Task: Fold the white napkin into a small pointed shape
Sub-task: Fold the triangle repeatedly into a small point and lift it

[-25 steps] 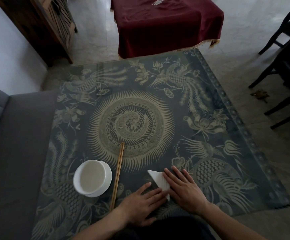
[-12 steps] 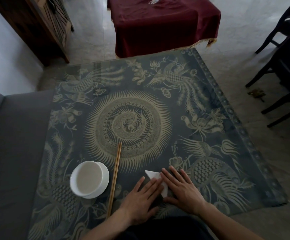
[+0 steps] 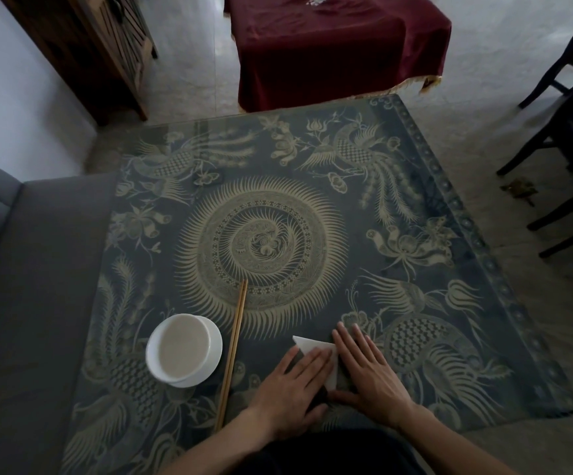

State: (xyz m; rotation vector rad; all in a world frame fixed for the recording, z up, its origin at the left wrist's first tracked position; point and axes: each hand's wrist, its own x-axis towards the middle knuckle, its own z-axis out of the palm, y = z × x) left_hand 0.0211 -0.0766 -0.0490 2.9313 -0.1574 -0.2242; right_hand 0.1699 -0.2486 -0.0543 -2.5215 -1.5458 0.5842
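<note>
Head view: both hands lie flat, fingers extended, left hand (image 3: 290, 389) and right hand (image 3: 369, 373) pressing the white napkin (image 3: 319, 351) near the desk's (image 3: 449, 234) near edge. White bowl (image 3: 182, 349) on saucer (image 3: 215, 358), contents unclear, sits beside chopsticks (image 3: 233, 351).

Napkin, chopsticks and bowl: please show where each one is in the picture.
napkin (image 3: 312, 345), head view, its exposed white tip.
chopsticks (image 3: 233, 351), head view, middle of the pair.
bowl (image 3: 184, 347), head view, its inside.
</note>
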